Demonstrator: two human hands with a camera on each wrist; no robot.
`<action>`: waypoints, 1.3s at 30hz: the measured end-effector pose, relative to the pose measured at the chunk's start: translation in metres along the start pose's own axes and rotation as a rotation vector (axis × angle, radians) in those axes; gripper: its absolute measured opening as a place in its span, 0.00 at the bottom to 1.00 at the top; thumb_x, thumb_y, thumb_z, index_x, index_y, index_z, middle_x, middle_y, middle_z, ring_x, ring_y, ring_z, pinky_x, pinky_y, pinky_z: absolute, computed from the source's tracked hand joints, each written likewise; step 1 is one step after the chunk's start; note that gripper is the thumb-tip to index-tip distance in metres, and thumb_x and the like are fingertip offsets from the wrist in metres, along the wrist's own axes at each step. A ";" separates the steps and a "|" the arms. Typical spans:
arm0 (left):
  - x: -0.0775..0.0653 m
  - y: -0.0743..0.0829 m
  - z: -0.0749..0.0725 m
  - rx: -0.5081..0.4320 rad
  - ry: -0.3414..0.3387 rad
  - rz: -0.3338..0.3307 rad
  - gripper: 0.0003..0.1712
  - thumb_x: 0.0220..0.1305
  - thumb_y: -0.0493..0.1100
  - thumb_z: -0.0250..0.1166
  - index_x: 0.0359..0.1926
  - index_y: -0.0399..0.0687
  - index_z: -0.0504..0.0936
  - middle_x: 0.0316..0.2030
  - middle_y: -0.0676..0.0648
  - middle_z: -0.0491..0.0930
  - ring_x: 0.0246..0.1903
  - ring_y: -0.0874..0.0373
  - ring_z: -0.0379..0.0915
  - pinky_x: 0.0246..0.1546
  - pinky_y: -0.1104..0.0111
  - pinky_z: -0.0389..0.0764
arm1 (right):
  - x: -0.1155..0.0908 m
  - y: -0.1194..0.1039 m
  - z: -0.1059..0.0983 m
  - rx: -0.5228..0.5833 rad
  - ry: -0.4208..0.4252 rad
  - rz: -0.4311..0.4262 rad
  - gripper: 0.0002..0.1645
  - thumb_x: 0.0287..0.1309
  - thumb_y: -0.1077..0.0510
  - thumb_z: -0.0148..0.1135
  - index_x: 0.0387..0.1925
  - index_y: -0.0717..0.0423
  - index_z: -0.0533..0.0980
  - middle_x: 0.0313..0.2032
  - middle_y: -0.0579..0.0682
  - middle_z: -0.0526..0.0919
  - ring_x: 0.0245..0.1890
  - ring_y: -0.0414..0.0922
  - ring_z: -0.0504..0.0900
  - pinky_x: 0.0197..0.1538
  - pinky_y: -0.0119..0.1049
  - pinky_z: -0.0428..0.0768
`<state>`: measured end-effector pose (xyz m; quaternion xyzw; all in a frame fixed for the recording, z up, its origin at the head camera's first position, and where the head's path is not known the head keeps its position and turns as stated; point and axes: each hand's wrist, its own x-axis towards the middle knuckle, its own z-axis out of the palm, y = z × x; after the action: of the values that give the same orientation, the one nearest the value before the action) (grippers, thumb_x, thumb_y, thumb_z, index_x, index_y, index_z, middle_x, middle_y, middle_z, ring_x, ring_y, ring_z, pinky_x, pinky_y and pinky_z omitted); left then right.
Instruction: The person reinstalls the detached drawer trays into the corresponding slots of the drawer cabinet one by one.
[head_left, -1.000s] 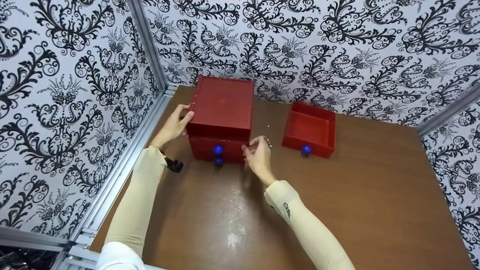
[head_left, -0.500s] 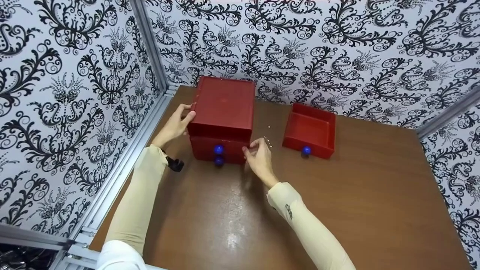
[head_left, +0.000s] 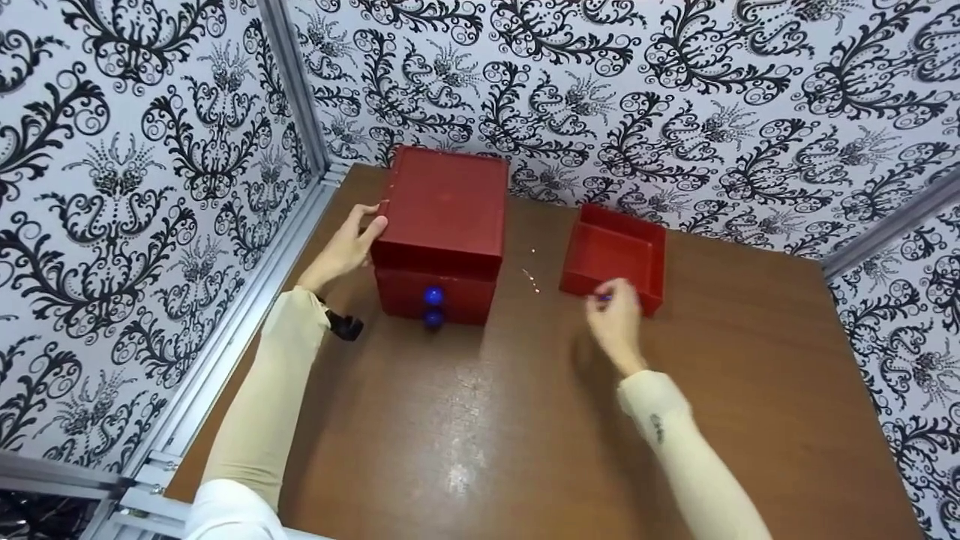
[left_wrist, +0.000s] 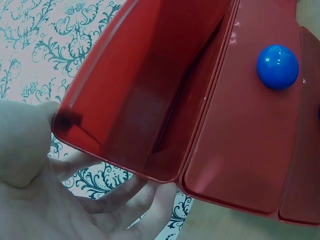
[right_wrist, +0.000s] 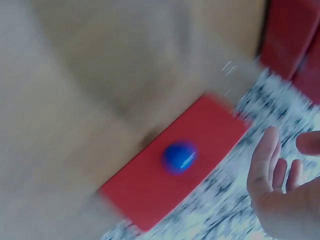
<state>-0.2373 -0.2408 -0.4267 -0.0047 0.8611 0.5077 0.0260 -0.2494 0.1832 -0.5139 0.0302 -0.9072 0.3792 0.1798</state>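
A red drawer cabinet stands at the back left of the table. Its top slot is hollow, as the left wrist view shows, and below it are drawer fronts with blue knobs. My left hand rests on the cabinet's left side, thumb at the top edge and fingertips against the wall. To the right lies a red drawer outside the cabinet, its inside bare. My right hand is in front of it, over its blue knob. In the right wrist view the fingers are apart, holding nothing.
Small shiny specks lie on the wooden table between cabinet and drawer. Patterned walls enclose the back and sides. A metal rail runs along the left edge.
My right hand has left the cabinet's lower right front corner and swung right to the loose drawer's knob. The left hand has stayed at the cabinet's side.
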 end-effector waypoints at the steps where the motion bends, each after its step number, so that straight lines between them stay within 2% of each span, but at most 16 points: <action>1: 0.000 0.000 0.000 -0.003 -0.003 0.002 0.28 0.79 0.52 0.44 0.69 0.39 0.57 0.27 0.49 0.71 0.16 0.67 0.62 0.20 0.76 0.68 | 0.004 0.010 -0.008 -0.023 0.015 0.011 0.08 0.53 0.69 0.59 0.37 0.67 0.71 0.39 0.66 0.76 0.43 0.60 0.79 0.51 0.50 0.79; 4: 0.001 -0.001 0.000 -0.013 -0.006 0.014 0.28 0.79 0.51 0.45 0.68 0.38 0.57 0.26 0.51 0.70 0.15 0.67 0.62 0.20 0.76 0.68 | 0.014 0.037 -0.031 -0.110 0.014 0.034 0.09 0.53 0.70 0.57 0.38 0.68 0.71 0.41 0.67 0.73 0.46 0.62 0.75 0.53 0.52 0.76; 7: 0.001 -0.002 0.001 -0.027 -0.009 0.020 0.28 0.79 0.52 0.44 0.68 0.38 0.57 0.26 0.52 0.70 0.15 0.68 0.62 0.20 0.76 0.67 | 0.020 0.059 -0.051 -0.205 0.000 0.014 0.11 0.54 0.71 0.57 0.40 0.69 0.70 0.43 0.69 0.70 0.46 0.65 0.72 0.52 0.56 0.74; 12: -0.001 -0.002 0.000 -0.050 -0.014 0.012 0.29 0.79 0.54 0.44 0.70 0.40 0.56 0.25 0.54 0.70 0.16 0.67 0.62 0.21 0.75 0.67 | 0.028 0.083 -0.069 -0.311 -0.085 -0.014 0.15 0.56 0.70 0.59 0.46 0.67 0.70 0.49 0.71 0.69 0.47 0.71 0.73 0.52 0.62 0.73; 16: -0.003 -0.002 0.000 -0.072 -0.009 0.004 0.30 0.78 0.54 0.44 0.70 0.40 0.55 0.24 0.54 0.70 0.16 0.67 0.62 0.21 0.75 0.66 | 0.031 0.096 -0.071 -0.342 -0.157 -0.044 0.17 0.58 0.70 0.59 0.49 0.68 0.69 0.51 0.73 0.67 0.47 0.73 0.75 0.52 0.63 0.75; 21: -0.003 -0.002 0.001 -0.076 -0.002 0.009 0.29 0.79 0.53 0.44 0.70 0.39 0.56 0.27 0.52 0.72 0.15 0.67 0.63 0.20 0.75 0.67 | 0.033 0.105 -0.071 -0.344 -0.190 -0.070 0.16 0.59 0.70 0.58 0.49 0.67 0.69 0.48 0.73 0.69 0.41 0.71 0.76 0.46 0.63 0.77; 30: 0.001 -0.002 0.002 -0.077 -0.004 0.015 0.28 0.79 0.52 0.45 0.69 0.40 0.56 0.23 0.55 0.70 0.15 0.66 0.62 0.19 0.75 0.67 | 0.037 0.114 -0.066 -0.349 -0.185 -0.137 0.14 0.60 0.70 0.59 0.47 0.67 0.68 0.39 0.72 0.74 0.37 0.69 0.76 0.40 0.64 0.77; 33: -0.001 -0.001 0.003 -0.077 -0.004 0.010 0.28 0.79 0.53 0.45 0.69 0.40 0.56 0.23 0.53 0.71 0.15 0.66 0.62 0.20 0.75 0.67 | 0.039 0.119 -0.064 -0.346 -0.174 -0.155 0.12 0.60 0.70 0.59 0.44 0.68 0.68 0.36 0.71 0.75 0.37 0.70 0.77 0.39 0.64 0.77; 35: -0.002 -0.001 0.003 -0.084 -0.005 0.001 0.29 0.78 0.54 0.45 0.69 0.40 0.56 0.28 0.49 0.74 0.17 0.66 0.65 0.21 0.75 0.69 | 0.040 0.122 -0.061 -0.340 -0.154 -0.171 0.11 0.59 0.71 0.58 0.42 0.68 0.68 0.34 0.70 0.76 0.36 0.70 0.78 0.38 0.64 0.77; 39: -0.003 -0.001 0.002 -0.118 -0.015 -0.019 0.30 0.78 0.55 0.44 0.70 0.42 0.55 0.46 0.34 0.79 0.21 0.64 0.71 0.22 0.76 0.73 | 0.042 0.127 -0.056 -0.320 -0.109 -0.203 0.10 0.56 0.72 0.59 0.40 0.68 0.69 0.30 0.69 0.76 0.33 0.67 0.78 0.37 0.62 0.76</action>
<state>-0.2343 -0.2395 -0.4284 -0.0107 0.8294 0.5574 0.0367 -0.2964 0.3161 -0.5492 0.1129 -0.9566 0.2078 0.1701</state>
